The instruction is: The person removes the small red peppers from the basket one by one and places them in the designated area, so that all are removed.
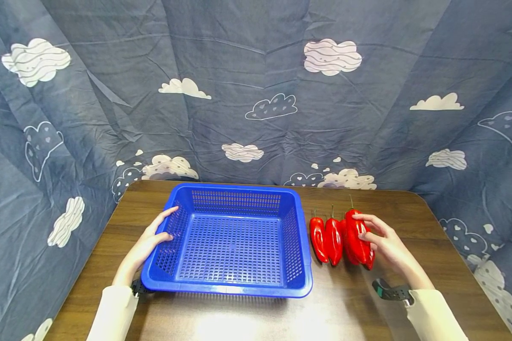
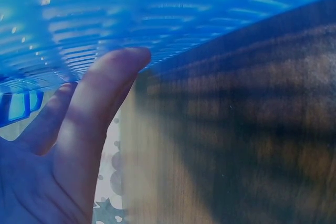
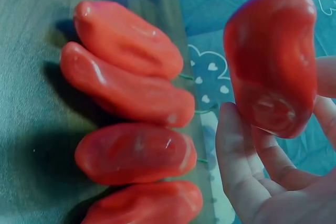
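A blue plastic basket (image 1: pixel 232 246) with slotted walls stands on the table. My left hand (image 1: pixel 147 241) rests at its left rim, thumb and forefinger fairly straight; in the left wrist view the thumb (image 2: pixel 89 108) lies against the slotted wall (image 2: pixel 173 9). The remaining left fingers are largely hidden. Right of the basket, my right hand (image 1: pixel 384 241) holds a red pepper (image 1: pixel 356 237) between thumb and fingers. In the right wrist view this pepper (image 3: pixel 273 61) is raised above several other red peppers (image 3: pixel 128 95) lying side by side on the table.
The brown wooden table (image 1: pixel 333 308) ends at a cloth backdrop (image 1: pixel 256 132) printed with clouds. The basket's right wall stands close to the nearest pepper (image 1: pixel 318 239). Dark straps (image 1: pixel 390 290) sit at the wrists.
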{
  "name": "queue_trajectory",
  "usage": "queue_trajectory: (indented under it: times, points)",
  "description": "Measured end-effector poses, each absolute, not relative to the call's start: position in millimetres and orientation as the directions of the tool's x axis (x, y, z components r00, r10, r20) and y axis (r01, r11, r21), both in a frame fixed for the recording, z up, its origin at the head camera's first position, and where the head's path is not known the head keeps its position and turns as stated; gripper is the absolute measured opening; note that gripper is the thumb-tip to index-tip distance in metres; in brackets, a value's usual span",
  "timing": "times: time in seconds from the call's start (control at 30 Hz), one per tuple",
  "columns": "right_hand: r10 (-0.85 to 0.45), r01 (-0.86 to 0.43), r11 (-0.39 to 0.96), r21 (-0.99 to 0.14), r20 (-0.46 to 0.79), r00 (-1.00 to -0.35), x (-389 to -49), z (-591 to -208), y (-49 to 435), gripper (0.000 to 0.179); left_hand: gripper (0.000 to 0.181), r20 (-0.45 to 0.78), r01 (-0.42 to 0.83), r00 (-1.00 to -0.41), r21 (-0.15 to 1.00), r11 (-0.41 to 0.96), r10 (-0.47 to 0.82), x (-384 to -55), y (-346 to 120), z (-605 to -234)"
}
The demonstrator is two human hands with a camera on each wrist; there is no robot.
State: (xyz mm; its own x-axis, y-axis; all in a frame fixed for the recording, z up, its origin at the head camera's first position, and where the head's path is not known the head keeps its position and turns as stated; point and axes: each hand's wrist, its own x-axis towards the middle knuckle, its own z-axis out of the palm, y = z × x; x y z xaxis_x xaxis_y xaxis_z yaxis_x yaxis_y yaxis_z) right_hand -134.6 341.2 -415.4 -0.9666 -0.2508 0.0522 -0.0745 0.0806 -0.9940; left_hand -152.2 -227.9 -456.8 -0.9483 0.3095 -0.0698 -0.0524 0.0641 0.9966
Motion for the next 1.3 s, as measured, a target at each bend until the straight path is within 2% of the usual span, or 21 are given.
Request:
queue_trajectory:
  times: [0.37, 0.7, 0.83, 1.0, 1.3]
  points:
    - [-0.21, -0.082, 0.075, -0.994, 0.065, -0.976, -131, -423, 351, 0.04, 0.072, -0.051, -0.032, -0.95, 0.997, 0.064, 0.31, -154, -228, -459]
    - [-0.194, -0.126, 0.043, -0.991, 0.116, -0.974, -139, -448, 377, 0.04, 0.073, -0.079, -0.066, -0.948, 0.996, 0.053, 0.307, -151, -228, -457]
    - [-0.144, -0.098, 0.045, -0.994, 0.09, -0.985, -133, -443, 374, 0.035, 0.073, -0.08, -0.068, -0.948, 0.996, 0.051, 0.309, -151, -229, -458]
    - [-0.106, -0.087, 0.003, -0.996, 0.086, -0.991, -127, -442, 376, 0.037, 0.072, -0.048, -0.025, -0.951, 0.997, 0.079, 0.306, -153, -230, -460]
    - [-0.043, -0.056, 0.078, -0.995, 0.053, -0.998, -123, -454, 390, 0.039, 0.073, -0.045, -0.023, -0.95, 0.997, 0.074, 0.31, -155, -230, -460]
